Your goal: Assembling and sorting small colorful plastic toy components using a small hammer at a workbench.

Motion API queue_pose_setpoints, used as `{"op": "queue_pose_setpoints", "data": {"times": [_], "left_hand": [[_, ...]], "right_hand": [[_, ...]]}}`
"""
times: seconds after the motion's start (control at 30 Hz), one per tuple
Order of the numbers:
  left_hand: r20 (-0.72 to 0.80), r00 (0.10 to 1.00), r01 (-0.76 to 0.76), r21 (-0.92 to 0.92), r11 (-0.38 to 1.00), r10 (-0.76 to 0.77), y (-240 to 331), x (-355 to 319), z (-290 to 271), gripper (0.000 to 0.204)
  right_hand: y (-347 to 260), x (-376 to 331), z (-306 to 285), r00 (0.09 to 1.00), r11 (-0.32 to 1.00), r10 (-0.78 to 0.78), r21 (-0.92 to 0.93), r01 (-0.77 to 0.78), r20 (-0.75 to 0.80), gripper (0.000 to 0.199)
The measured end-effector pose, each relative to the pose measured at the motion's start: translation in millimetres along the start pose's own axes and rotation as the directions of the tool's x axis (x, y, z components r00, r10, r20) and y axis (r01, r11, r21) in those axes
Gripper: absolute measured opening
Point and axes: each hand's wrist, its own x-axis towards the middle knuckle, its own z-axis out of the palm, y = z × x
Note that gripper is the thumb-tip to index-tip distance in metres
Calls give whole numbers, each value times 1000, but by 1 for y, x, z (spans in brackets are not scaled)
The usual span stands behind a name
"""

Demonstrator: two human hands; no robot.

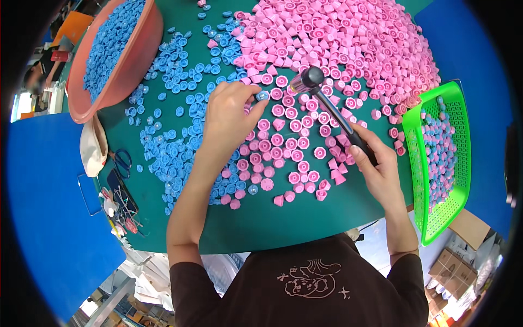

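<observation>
My left hand (230, 111) pinches a small blue cap (262, 95) between thumb and fingertips, over the near edge of the pink pieces. My right hand (378, 163) is wrapped round the black handle of a small mallet (335, 113). Its dark round head is raised just right of the blue cap, apart from it. Beneath both hands, many pink cup-shaped pieces (291, 113) lie loose, several with their ringed open side up. Loose blue caps (171, 158) spread under and left of my left forearm.
A large heap of pink pieces (348, 32) covers the far side of the green table (250, 231). An orange basin (151, 41) full of blue caps stands far left. At right, a green basket (418, 163) holds blue-and-pink pieces. Scissors (122, 163) and a phone (121, 188) lie left.
</observation>
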Motion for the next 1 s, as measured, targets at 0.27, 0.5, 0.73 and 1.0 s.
{"op": "queue_pose_setpoints", "data": {"times": [0.27,0.5,0.73,1.0], "left_hand": [[15,1000,-21,32,999,20,-3,1,4,21],[17,1000,-9,88,996,7,-2,-5,-16,26],[-294,875,412,35,910,-385,-36,-38,-103,14],[-156,819,573,160,804,-553,-92,-97,-132,15]], "right_hand": [[-7,11,11,994,996,-85,-27,87,62,44],[-31,20,18,968,952,-235,-182,247,87,47],[-22,30,27,972,939,-160,-277,203,170,47],[-7,20,18,994,948,68,306,-92,89,39]]}}
